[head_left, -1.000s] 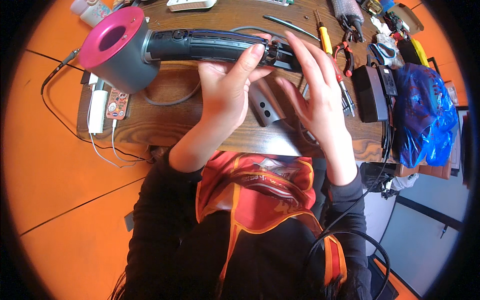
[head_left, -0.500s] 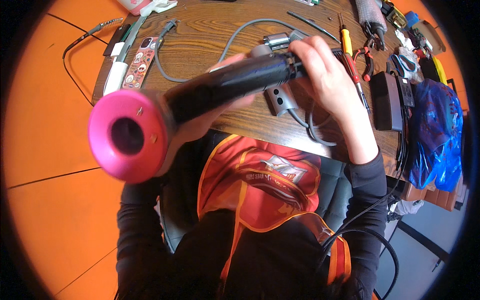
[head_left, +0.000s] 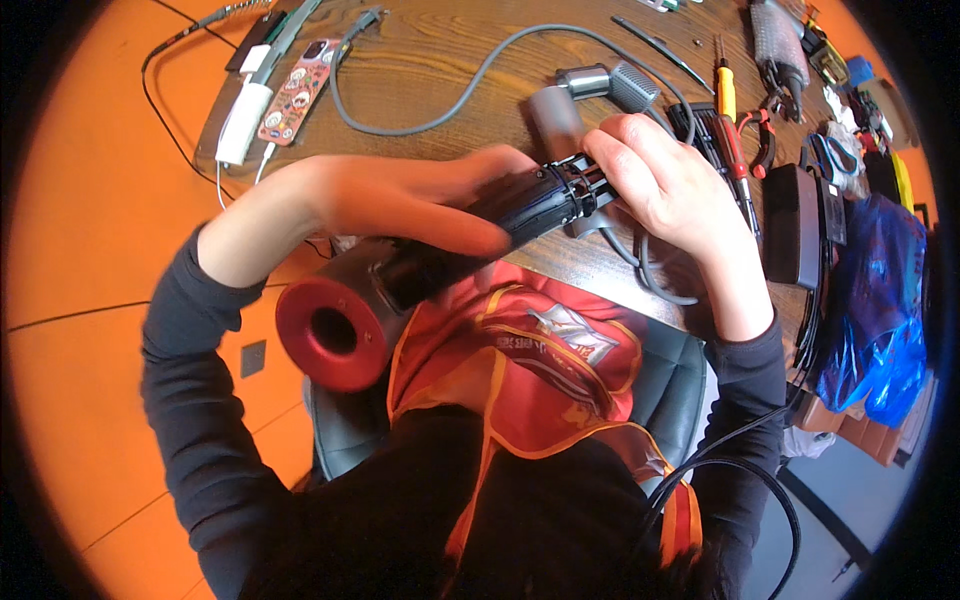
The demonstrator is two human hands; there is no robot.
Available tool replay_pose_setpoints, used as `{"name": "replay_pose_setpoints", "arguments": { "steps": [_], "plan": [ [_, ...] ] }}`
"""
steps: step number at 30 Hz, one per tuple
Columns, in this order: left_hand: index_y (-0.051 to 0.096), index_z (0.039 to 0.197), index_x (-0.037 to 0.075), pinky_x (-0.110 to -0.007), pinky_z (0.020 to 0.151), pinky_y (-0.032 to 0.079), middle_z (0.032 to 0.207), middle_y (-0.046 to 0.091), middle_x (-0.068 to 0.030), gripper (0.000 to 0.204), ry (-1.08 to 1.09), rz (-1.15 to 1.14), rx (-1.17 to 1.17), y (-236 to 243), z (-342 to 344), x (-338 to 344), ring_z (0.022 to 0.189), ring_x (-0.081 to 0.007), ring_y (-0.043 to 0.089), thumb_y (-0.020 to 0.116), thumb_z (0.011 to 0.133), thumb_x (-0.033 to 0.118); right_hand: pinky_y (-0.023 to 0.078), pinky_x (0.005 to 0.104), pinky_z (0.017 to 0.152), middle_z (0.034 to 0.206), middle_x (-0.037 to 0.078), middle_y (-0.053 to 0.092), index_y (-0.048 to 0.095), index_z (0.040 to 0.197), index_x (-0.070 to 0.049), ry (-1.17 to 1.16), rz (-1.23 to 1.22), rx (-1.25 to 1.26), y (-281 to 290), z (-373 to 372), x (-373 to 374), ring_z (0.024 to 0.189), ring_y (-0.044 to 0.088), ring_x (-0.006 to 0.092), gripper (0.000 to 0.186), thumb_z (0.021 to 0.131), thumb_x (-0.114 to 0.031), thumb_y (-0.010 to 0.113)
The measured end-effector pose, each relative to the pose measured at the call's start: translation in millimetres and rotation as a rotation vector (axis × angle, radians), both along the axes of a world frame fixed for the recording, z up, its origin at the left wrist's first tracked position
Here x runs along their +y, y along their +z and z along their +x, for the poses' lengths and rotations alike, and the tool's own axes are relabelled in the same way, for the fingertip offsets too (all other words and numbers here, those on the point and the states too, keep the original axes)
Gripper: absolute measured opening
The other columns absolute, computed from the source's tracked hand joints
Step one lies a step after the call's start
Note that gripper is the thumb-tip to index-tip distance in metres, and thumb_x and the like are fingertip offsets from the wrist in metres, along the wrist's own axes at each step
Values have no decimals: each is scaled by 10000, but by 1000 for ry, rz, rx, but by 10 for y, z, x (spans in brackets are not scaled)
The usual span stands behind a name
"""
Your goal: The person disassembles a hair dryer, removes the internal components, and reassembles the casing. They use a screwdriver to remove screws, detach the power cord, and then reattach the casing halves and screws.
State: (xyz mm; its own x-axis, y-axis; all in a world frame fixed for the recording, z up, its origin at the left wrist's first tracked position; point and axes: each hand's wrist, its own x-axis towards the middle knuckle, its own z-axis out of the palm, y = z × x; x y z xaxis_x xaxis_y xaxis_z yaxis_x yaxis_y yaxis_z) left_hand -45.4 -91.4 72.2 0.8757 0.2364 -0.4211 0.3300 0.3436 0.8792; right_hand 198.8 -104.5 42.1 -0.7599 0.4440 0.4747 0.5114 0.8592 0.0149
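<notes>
A hair dryer (head_left: 385, 284) lies slantwise in front of my body, its red-pink ring-shaped head (head_left: 354, 368) at the lower left. Its handle (head_left: 520, 215) is a bare black inner tube, with an open black frame (head_left: 577, 188) at the upper end. My left hand (head_left: 420, 200), blurred, lies over the handle with the thumb on the near side and fingers on the far side. Closed fingers of my right hand (head_left: 660, 180) grip the framed end; their tips are partly hidden. Just beyond stands a blurred grey tube (head_left: 557, 120), near a silver-and-grey mesh cylinder (head_left: 632, 86).
A grey cord (head_left: 470, 95) loops across the wooden table (head_left: 430, 40). At left lie a sticker-covered phone (head_left: 297, 95) and a white power bank (head_left: 243, 125). To the right are a yellow screwdriver (head_left: 725, 90), red pliers (head_left: 762, 140), a black adapter (head_left: 790, 225) and a blue plastic bag (head_left: 875, 310).
The dryer head has swung down and right, closer to my body. My left hand has moved from beneath the dryer onto the top of its handle. My right hand stays at the handle's end.
</notes>
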Motion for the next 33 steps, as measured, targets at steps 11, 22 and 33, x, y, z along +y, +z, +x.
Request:
{"name": "replay_pose_setpoints", "arguments": {
  "steps": [11,22,33],
  "plan": [
    [542,832,2,-230,477,427,577,525,-41,382,17,245,359,88,610,240,517,-125,548,521,857,383,486,307,639,938,91,500,539,1027,-64,-218,-73,-59,130,131,-59,830,558,249,315,713,-52,520],
    [545,749,-55,-305,492,412,556,529,-110,402,74,257,319,-4,488,317,511,-180,535,548,812,341,448,374,826,1068,225,562,526,1107,35,43,-548,440,57,350,164,988,557,327,671,594,-329,761],
    [484,1055,-27,-307,645,440,825,585,-169,417,58,427,128,-111,529,276,717,-239,582,644,763,225,490,324,701,910,201,614,627,900,32,23,-739,497,36,303,79,823,613,277,358,623,-167,736]
  ]
}}
